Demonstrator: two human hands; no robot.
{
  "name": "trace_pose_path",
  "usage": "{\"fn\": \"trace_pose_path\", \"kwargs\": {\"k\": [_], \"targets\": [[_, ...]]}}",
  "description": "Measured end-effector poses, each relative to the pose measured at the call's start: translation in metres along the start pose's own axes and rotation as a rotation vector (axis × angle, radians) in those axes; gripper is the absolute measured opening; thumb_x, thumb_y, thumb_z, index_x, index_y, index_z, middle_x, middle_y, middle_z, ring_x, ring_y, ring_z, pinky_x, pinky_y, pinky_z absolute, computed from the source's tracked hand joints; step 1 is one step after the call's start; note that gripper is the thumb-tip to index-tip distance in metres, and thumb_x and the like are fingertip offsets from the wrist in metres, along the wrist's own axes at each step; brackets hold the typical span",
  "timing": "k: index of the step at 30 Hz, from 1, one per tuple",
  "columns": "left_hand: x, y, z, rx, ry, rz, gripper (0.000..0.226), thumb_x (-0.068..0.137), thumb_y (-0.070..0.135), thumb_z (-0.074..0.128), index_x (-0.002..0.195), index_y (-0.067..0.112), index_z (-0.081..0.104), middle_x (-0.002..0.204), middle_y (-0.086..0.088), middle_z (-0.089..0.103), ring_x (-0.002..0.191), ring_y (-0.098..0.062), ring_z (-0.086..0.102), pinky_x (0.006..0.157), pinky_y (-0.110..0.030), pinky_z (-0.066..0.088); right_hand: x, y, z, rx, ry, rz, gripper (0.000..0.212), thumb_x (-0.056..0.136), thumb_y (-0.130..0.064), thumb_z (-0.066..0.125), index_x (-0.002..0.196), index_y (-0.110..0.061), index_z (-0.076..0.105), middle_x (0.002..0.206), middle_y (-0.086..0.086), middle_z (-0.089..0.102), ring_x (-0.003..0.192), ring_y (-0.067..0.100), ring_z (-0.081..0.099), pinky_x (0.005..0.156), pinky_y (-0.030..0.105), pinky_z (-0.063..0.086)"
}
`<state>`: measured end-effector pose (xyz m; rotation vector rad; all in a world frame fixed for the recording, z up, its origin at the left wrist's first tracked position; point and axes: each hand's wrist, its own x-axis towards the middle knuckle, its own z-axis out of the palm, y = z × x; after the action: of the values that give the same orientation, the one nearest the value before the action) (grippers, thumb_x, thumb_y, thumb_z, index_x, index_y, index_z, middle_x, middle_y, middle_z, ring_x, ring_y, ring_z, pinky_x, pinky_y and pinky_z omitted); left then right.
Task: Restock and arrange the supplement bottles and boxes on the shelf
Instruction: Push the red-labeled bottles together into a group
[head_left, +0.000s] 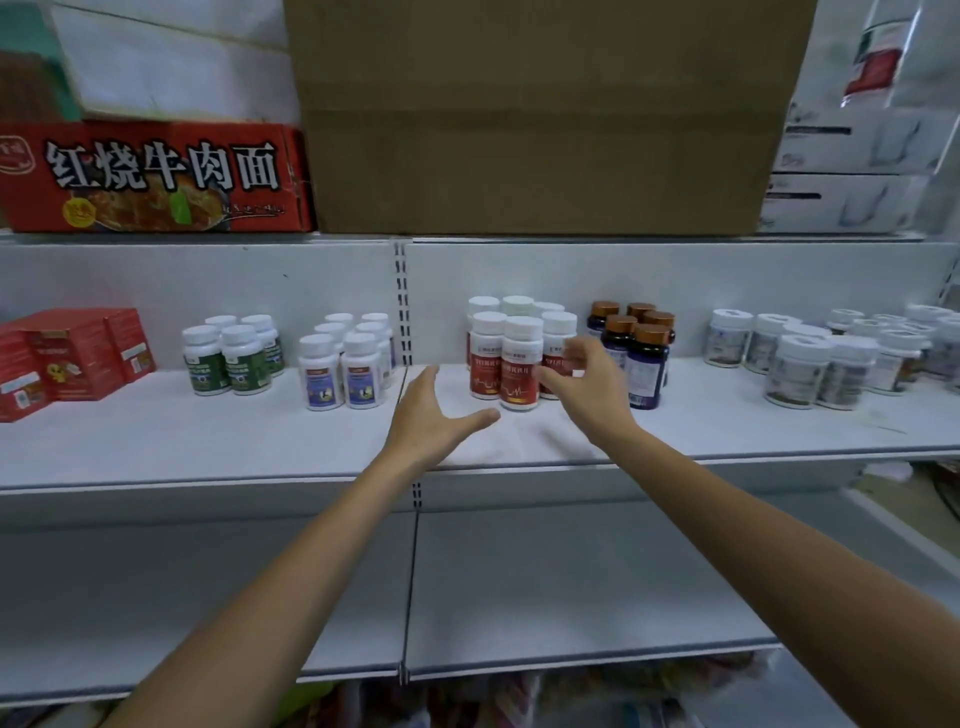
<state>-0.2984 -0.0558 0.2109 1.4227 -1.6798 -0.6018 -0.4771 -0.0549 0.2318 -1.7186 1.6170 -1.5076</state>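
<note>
Head view faces a white shelf stocked in small groups. From left to right stand red boxes, green-labelled bottles, blue-labelled bottles, red-labelled bottles, dark bottles with brown caps and a blurred cluster of pale bottles at the far right.

Both bare arms reach in from below toward the red-labelled group, which sits just right of the slotted upright in the back wall. The left hand is spread wide, fingers straight and thumb out, over the bare shelf just left of that group and holding nothing. The right hand is also wide, fingers loosely curved and apart, in front of the rightmost red-labelled bottle and beside the dark bottles. It is blurred, so I cannot tell whether its fingertips touch the bottle.

On the board above sit a red noodle carton, a big cardboard box and white boxes. A lower shelf lies under the arms.
</note>
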Motion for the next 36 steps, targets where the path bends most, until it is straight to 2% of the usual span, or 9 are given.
{"fn": "trace_pose_path", "kwargs": {"k": [2, 5, 9, 15, 19, 24, 27, 32, 36], "targets": [[0.006, 0.002, 0.009, -0.017, -0.013, -0.035, 0.101, 0.072, 0.044, 0.076, 0.148, 0.014, 0.017, 0.155, -0.003, 0.023, 0.142, -0.019, 0.023, 0.113, -0.034, 0.024, 0.005, 0.008, -0.003, 0.027, -0.009, 0.078, 0.045, 0.087, -0.02, 0.066, 0.124, -0.006, 0.046, 0.106, -0.002, 0.05, 0.092, 0.008, 0.046, 0.063, 0.007, 0.039], [0.022, 0.006, 0.021, -0.039, -0.033, -0.05, 0.104, 0.071, 0.044, 0.076, 0.148, 0.013, 0.015, 0.155, -0.003, 0.023, 0.141, -0.02, 0.025, 0.111, -0.032, 0.025, 0.019, 0.02, 0.0, 0.042, -0.042, 0.128, 0.058, 0.086, -0.026, 0.067, 0.133, -0.006, 0.038, 0.126, 0.006, 0.049, 0.11, 0.015, 0.047, 0.084, 0.018, 0.036], [0.046, 0.011, 0.035, -0.079, -0.047, -0.005, 0.093, 0.07, 0.033, 0.08, 0.142, 0.01, 0.024, 0.147, -0.004, 0.036, 0.132, -0.017, 0.036, 0.086, -0.015, 0.026, 0.042, 0.03, 0.008, 0.069, -0.148, 0.104, 0.062, 0.078, -0.024, 0.076, 0.128, -0.017, 0.041, 0.113, -0.008, 0.053, 0.104, 0.008, 0.053, 0.082, 0.018, 0.042], [0.088, 0.004, 0.041, -0.125, -0.024, 0.085, 0.089, 0.061, 0.025, 0.087, 0.131, 0.017, 0.033, 0.127, 0.004, 0.046, 0.116, -0.01, 0.045, 0.086, -0.018, 0.032, 0.087, 0.053, 0.025, 0.156, -0.218, 0.125, 0.104, 0.044, -0.061, 0.086, 0.131, -0.028, 0.038, 0.12, -0.011, 0.061, 0.11, 0.011, 0.06, 0.095, 0.041, 0.051], [0.108, -0.005, 0.043, -0.271, -0.06, 0.094, 0.08, 0.061, 0.015, 0.086, 0.124, 0.02, 0.038, 0.116, 0.008, 0.055, 0.104, -0.007, 0.056, 0.079, -0.015, 0.046, 0.088, 0.048, 0.024, 0.18, -0.269, 0.125, 0.061, 0.069, -0.031, 0.082, 0.118, -0.031, 0.047, 0.11, -0.018, 0.06, 0.099, -0.002, 0.059, 0.078, 0.013, 0.048], [0.118, -0.01, 0.042, -0.362, -0.142, 0.064, 0.092, 0.068, 0.012, 0.081, 0.139, 0.019, 0.023, 0.122, 0.007, 0.049, 0.104, -0.006, 0.051, 0.084, -0.019, 0.041, 0.099, 0.052, 0.028, 0.405, -0.138, 0.316, 0.062, 0.091, -0.056, 0.044, 0.143, -0.022, 0.035, 0.148, 0.001, 0.039, 0.125, 0.015, 0.043, 0.094, 0.032, 0.034], [0.126, -0.01, 0.043, -0.405, -0.162, 0.053, 0.086, 0.075, 0.016, 0.075, 0.142, 0.019, 0.02, 0.124, 0.006, 0.046, 0.11, -0.009, 0.049, 0.082, -0.017, 0.042, 0.107, 0.048, 0.031, 0.49, -0.137, 0.372, 0.051, 0.098, -0.053, 0.026, 0.141, -0.028, 0.039, 0.146, 0.0, 0.043, 0.111, 0.007, 0.041, 0.09, 0.029, 0.03], [0.135, -0.005, 0.048, -0.598, -0.138, -0.077, 0.055, 0.094, 0.042, 0.04, 0.143, 0.023, 0.025, 0.125, 0.007, 0.042, 0.116, -0.012, 0.043, 0.09, -0.027, 0.032, 0.11, 0.051, 0.038, 0.474, -0.157, 0.396, 0.051, 0.098, -0.054, 0.026, 0.138, -0.028, 0.044, 0.142, 0.001, 0.048, 0.105, 0.009, 0.044, 0.091, 0.031, 0.033], [0.144, -0.01, 0.054, -0.615, -0.073, -0.091, 0.042, 0.094, 0.044, 0.042, 0.131, 0.025, 0.043, 0.128, 0.005, 0.049, 0.115, -0.012, 0.046, 0.094, -0.028, 0.032, 0.108, 0.05, 0.036, 0.448, -0.174, 0.386, 0.052, 0.097, -0.056, 0.025, 0.137, -0.029, 0.046, 0.142, -0.001, 0.047, 0.12, 0.013, 0.045, 0.094, 0.029, 0.032]]}}
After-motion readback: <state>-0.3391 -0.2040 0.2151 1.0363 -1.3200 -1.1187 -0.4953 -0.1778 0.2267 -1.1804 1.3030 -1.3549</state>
